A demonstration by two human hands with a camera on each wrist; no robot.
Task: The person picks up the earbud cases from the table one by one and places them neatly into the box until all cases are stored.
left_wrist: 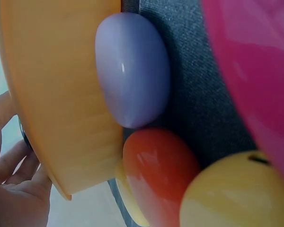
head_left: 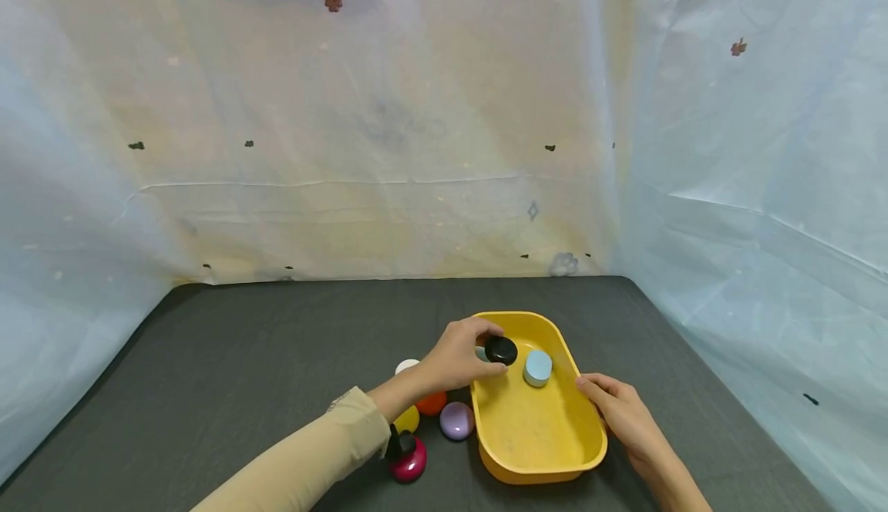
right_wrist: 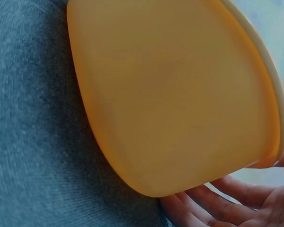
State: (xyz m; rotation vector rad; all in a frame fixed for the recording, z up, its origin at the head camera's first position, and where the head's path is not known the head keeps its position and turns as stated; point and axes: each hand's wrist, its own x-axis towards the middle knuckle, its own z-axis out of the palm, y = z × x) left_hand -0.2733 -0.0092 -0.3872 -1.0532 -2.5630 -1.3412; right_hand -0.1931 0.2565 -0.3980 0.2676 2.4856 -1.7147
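Observation:
Between the thumb and fingers of my left hand (head_left: 454,355) is a glossy black rounded disc (head_left: 501,351), held over the left side of a yellow plastic tub (head_left: 534,450). A second light blue piece (head_left: 482,353) shows partly behind that hand. Inside the tub stands a short light blue cylinder (head_left: 537,368). My right hand (head_left: 627,417) grips the tub's right rim, thumb on top and fingers (right_wrist: 222,205) against the outer wall. In the left wrist view the black disc is mostly hidden behind the tub's wall.
Left of the tub, on the dark cloth, lie a lilac rounded piece (head_left: 456,421), an orange-red one (head_left: 432,403), a yellow one (head_left: 408,420) and a magenta one (head_left: 411,463). A white piece (head_left: 406,365) is half hidden behind my left forearm. Pale sheeting (head_left: 416,111) hangs around the table.

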